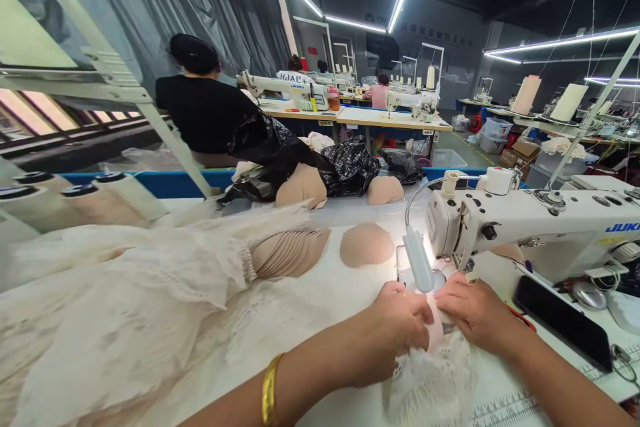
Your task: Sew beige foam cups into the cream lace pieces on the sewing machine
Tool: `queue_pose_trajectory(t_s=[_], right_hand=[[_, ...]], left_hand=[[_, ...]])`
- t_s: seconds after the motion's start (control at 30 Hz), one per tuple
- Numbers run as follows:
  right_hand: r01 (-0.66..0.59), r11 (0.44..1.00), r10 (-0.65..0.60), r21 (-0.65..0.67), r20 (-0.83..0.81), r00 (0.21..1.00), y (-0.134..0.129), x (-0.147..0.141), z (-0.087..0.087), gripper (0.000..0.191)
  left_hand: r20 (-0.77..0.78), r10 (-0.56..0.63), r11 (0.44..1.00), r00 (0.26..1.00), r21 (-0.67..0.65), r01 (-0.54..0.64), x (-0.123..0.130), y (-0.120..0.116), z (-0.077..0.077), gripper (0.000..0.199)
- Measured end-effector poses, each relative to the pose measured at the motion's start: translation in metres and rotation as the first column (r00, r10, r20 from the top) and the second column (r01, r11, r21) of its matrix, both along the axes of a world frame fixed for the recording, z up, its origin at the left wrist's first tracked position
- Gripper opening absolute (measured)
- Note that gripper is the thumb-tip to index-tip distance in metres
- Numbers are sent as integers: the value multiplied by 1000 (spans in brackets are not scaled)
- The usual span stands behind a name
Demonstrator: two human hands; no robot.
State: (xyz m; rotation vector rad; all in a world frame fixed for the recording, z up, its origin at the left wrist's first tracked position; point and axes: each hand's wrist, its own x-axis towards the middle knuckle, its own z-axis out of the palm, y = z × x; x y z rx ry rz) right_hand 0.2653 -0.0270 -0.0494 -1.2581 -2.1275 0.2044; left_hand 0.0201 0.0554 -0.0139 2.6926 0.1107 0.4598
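Observation:
My left hand has its fingers curled and pinched on a piece of pale pink and white lace fabric. On the other side of that piece, my right hand presses its closed fingers onto the cloth, close to the needle area of a white sewing machine. A small gooseneck lamp shines just above both hands. Beyond my left hand lies a single beige bra cup. The stitching spot itself is partly hidden behind the lamp and fingers.
White lace garments and a stack of beige cups cover the left. A black phone and a ruler strip lie at right. Black plastic bags sit behind the table. Thread cones stand far left; a co-worker sits ahead.

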Motion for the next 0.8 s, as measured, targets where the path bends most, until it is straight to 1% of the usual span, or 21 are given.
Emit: queue_pose_trajectory(t_s=[0.07, 0.13, 0.27, 0.33, 0.4, 0.53, 0.67, 0.8], right_hand=[[-8, 1000, 9, -30, 7, 1000, 4, 1, 1, 31], [2, 999, -2, -34, -2, 1000, 7, 2, 2, 32], [11, 1000, -11, -24, -23, 1000, 9, 2, 1, 32], [21, 1000, -21, -20, -23, 999, 8, 2, 0, 32], [27, 1000, -27, -14, 6, 1000, 8, 3, -1, 33], [19, 1000, -22, 25, 115, 993, 8, 4, -2, 37], [19, 998, -29, 52, 205, 978, 7, 4, 1, 39], [13, 997, -32, 76, 248, 968, 5, 3, 4, 37]], left_hand=[[-6, 10, 1000, 1000, 5, -10, 1, 1, -6, 47], [-22, 41, 999, 999, 5, -41, 2, 0, -7, 48], [-22, 78, 997, 997, -4, -78, 3, -3, 2, 45], [-48, 78, 997, 996, -8, -78, 4, -5, 5, 44], [-86, 95, 995, 992, -3, -95, 4, -6, 5, 43], [-151, 141, 990, 978, 26, -139, 3, -9, 3, 45], [-227, 149, 989, 962, 18, -149, 1, -11, 3, 48], [-222, 138, 990, 965, 27, -136, 1, -7, 4, 47]])
